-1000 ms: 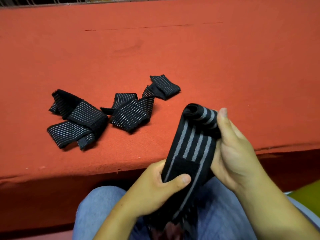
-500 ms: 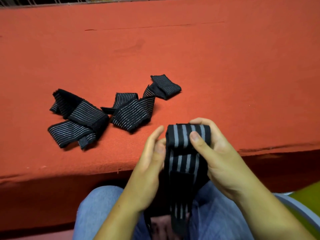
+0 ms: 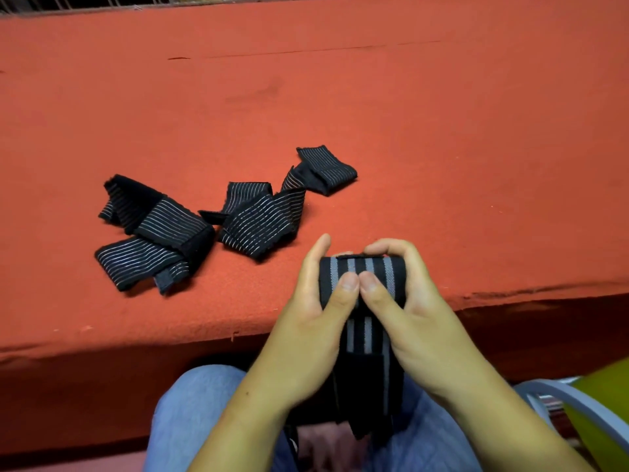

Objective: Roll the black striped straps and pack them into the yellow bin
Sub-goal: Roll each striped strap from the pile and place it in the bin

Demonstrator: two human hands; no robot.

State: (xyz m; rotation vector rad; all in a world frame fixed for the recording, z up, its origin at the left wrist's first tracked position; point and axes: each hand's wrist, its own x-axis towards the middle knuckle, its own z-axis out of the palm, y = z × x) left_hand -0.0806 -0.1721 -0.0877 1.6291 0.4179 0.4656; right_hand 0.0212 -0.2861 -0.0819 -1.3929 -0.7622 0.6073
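Strap (image 3: 381,267), black with grey lengthwise stripes, is held at lower centre of the frame, its upper end wound into a thick roll, its tail hung over the lap (image 3: 190,403). The roll is grasped from both sides: left hand (image 3: 306,338) curled round its left edge, right hand (image 3: 422,328) round its right, thumbs pressed together on its front. More straps (image 3: 258,221) are left crumpled on the red table (image 3: 442,148), centre left.
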